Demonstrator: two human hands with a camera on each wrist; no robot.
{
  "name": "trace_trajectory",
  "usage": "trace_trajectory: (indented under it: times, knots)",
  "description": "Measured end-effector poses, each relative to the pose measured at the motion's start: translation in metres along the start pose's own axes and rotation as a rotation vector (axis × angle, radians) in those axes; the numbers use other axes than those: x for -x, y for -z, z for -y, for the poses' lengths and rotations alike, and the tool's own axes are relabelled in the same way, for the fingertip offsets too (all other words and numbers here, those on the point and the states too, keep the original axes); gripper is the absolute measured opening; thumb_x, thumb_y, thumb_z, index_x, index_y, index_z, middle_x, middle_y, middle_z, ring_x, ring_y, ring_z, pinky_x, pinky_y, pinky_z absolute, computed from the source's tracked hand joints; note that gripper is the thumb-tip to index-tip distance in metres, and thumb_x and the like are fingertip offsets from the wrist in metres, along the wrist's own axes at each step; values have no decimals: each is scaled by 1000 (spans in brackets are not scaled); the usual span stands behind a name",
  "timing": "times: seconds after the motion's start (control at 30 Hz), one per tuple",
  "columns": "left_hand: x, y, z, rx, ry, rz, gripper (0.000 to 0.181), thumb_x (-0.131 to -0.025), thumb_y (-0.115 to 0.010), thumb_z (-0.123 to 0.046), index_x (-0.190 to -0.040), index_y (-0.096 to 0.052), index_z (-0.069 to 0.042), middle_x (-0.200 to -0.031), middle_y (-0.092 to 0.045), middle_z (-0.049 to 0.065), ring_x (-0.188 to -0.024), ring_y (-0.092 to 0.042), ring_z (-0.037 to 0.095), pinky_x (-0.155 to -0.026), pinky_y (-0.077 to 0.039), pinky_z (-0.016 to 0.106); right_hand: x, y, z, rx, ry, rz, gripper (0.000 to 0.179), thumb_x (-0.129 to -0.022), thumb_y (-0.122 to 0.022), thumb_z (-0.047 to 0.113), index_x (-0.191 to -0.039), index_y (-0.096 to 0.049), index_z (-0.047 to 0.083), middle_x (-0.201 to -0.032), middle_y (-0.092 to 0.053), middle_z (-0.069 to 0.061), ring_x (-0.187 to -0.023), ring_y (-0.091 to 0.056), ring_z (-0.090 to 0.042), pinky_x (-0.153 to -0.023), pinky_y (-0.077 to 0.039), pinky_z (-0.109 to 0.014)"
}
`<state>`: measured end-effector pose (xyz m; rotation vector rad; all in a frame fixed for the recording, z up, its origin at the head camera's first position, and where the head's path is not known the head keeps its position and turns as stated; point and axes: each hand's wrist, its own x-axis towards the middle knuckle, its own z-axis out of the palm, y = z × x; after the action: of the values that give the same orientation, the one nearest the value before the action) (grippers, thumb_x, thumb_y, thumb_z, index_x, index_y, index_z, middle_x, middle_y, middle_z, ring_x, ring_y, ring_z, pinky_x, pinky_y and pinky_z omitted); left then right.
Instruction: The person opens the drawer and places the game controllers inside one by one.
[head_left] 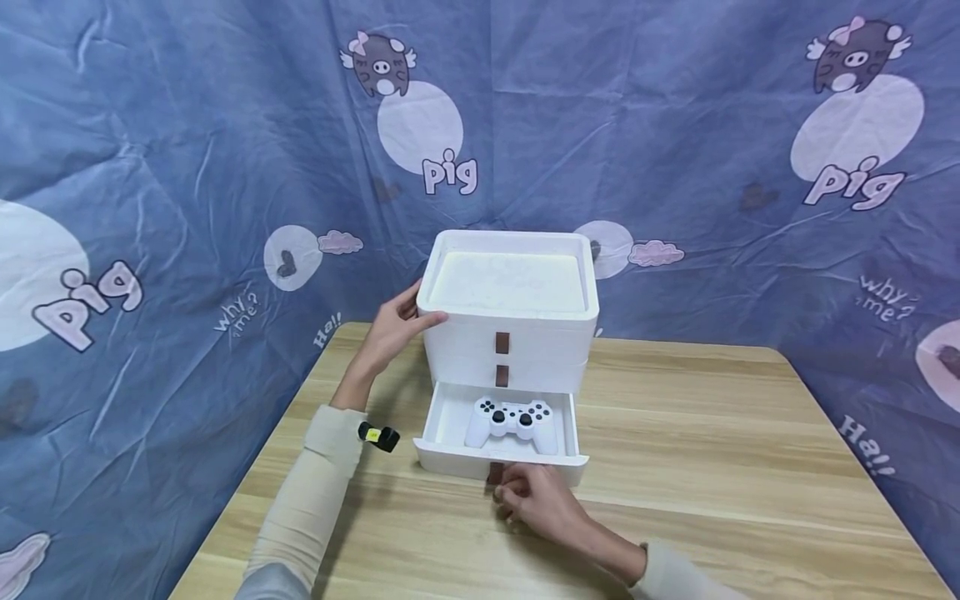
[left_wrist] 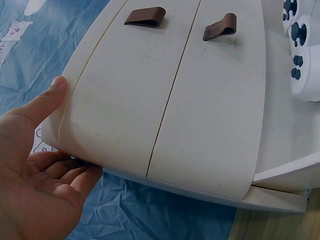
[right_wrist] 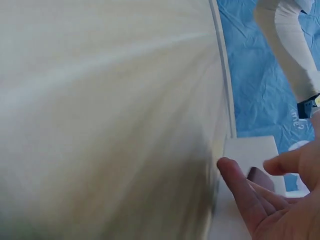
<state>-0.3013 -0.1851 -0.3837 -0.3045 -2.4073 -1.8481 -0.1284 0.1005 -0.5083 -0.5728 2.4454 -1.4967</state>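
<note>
A white drawer cabinet stands on the table with its bottom drawer pulled out. Inside that drawer lies a white game controller with dark sticks and buttons; part of it shows in the left wrist view. My left hand holds the cabinet's upper left corner, thumb on the front edge and fingers bent against the side. My right hand is at the drawer's front, beside its brown pull tab. In the right wrist view, the thumb and a finger stand apart with nothing pinched between them.
Two brown tabs mark the closed upper drawers, the top tab above the middle tab. A shallow tray top caps the cabinet. The wooden table extends to both sides, with a blue patterned cloth behind.
</note>
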Motion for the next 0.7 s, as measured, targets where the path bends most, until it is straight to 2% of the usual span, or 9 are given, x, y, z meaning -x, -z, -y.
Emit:
trace_trajectory:
  times: [0.07, 0.13, 0.3, 0.5, 0.7]
  knots:
    - [0, 0, 0, 0, 0, 0, 89, -92, -87, -33, -166, -39, -21, -169, -44, 8, -154, -47, 26, -124, -45, 44, 2, -4, -1, -157, -62, 6, 12, -97, -71, 0, -104, -69, -9, -87, -80, -19, -70, -77, -25, -58, -65, -32]
    - [0, 0, 0, 0, 0, 0, 89, -92, -87, -32, -166, -39, -21, -169, -44, 8, -154, -47, 26, -123, -45, 44, 3, -7, -3, -267, -112, 11, 10, -99, -68, 0, -103, -66, -9, -89, -79, -22, -72, -78, -29, -60, -66, -34]
    - [1, 0, -2, -7, 3, -5, 90, -92, -87, -32, -167, -38, -21, -169, -44, 8, -154, -47, 27, -124, -44, 45, 0, -11, -5, -475, -192, 68, 22, -107, -60, 9, -107, -62, -13, -100, -78, -31, -82, -81, -34, -69, -68, -38]
    - [2, 1, -4, -5, 8, -4, 90, -92, -87, -33, -166, -39, -21, -169, -43, 8, -154, -47, 27, -123, -45, 45, -7, -13, -8, -571, -222, 110, 38, -111, -56, 18, -113, -65, -19, -107, -77, -32, -86, -82, -28, -74, -68, -35]
    - [3, 1, -3, 13, 11, 10, 88, -93, -86, -32, -166, -38, -23, -170, -42, 7, -155, -45, 26, -124, -43, 45, -11, -18, -11, -602, -205, 54, 42, -112, -56, 20, -113, -67, -20, -103, -79, -26, -77, -79, -16, -72, -68, -32]
